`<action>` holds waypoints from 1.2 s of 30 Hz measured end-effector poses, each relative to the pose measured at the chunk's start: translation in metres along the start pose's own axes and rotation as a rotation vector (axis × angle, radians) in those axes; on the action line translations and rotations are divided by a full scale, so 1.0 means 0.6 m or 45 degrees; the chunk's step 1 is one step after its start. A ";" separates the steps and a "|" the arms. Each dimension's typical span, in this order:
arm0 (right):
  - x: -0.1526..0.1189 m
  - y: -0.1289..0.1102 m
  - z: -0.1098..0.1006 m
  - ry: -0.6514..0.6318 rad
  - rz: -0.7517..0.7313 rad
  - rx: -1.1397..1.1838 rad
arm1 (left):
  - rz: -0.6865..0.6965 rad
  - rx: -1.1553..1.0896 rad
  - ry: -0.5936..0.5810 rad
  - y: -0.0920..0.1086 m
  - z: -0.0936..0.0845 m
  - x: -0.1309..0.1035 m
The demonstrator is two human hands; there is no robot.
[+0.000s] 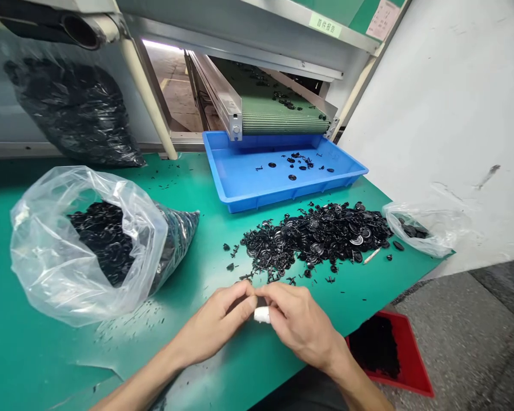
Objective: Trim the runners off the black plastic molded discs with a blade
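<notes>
My left hand (225,319) and my right hand (302,322) meet fingertip to fingertip over the green table (223,377), at the near side of a heap of small black plastic parts (317,237). Both hands are closed in a pinch; whatever lies between the fingertips is too small and hidden to make out. A white wrapping (262,314) covers a fingertip at my right hand. To the left of my hands, an open clear plastic bag (149,222) holds many black parts.
A blue tray (257,200) with scattered black pieces stands under the end of a green conveyor belt (282,123). A filled bag (77,114) is at the back left, a small bag (437,240) at the right edge. A red bin (415,365) sits below the table.
</notes>
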State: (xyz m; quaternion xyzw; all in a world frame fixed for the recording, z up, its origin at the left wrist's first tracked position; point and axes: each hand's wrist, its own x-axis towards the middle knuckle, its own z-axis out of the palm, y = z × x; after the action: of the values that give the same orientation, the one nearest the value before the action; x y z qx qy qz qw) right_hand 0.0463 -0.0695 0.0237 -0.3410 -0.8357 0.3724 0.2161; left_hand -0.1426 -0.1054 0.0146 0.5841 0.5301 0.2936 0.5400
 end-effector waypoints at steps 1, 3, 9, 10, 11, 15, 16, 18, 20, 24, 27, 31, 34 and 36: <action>0.000 0.002 -0.003 -0.005 0.003 0.002 | -0.018 -0.017 -0.021 0.002 -0.001 0.000; 0.000 0.007 -0.001 0.068 0.064 0.077 | -0.050 -0.084 -0.038 0.003 -0.002 0.000; 0.007 0.012 0.020 0.125 0.078 0.202 | -0.008 -0.065 0.078 -0.003 0.007 0.003; 0.009 0.012 0.023 0.137 0.063 0.187 | -0.017 -0.066 0.087 -0.003 0.008 0.005; 0.012 0.012 0.026 0.165 0.065 0.182 | -0.027 -0.074 0.097 -0.003 0.009 0.006; 0.025 0.009 0.030 0.251 0.185 0.252 | -0.010 -0.139 0.121 -0.001 0.008 0.009; 0.029 0.009 0.026 0.227 0.193 0.255 | 0.003 -0.171 0.118 -0.003 0.007 0.010; 0.037 0.014 0.008 0.188 0.146 0.157 | -0.017 -0.291 0.086 -0.008 0.004 0.010; 0.049 0.025 -0.021 0.280 0.093 -0.100 | -0.077 -0.491 0.054 -0.015 0.000 0.011; 0.082 0.057 -0.080 0.404 0.228 -0.741 | -0.131 -0.912 0.087 -0.022 -0.005 0.011; 0.096 0.077 -0.098 0.299 0.328 -0.922 | -0.192 -1.141 0.200 -0.013 -0.008 0.011; 0.074 0.094 -0.092 0.494 0.160 -0.708 | -0.229 -1.326 0.407 0.003 -0.010 0.014; 0.044 0.101 -0.083 0.616 0.017 -0.469 | -0.224 -1.393 0.445 0.007 -0.006 0.018; 0.027 0.103 -0.076 0.639 -0.068 -0.297 | -0.223 -1.397 0.442 0.008 -0.001 0.020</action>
State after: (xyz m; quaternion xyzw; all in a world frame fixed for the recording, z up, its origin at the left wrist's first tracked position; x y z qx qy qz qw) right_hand 0.0887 -0.0055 0.0065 -0.4230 -0.8019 0.1718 0.3854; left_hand -0.1385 -0.0932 0.0168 0.1161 0.4275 0.5709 0.6913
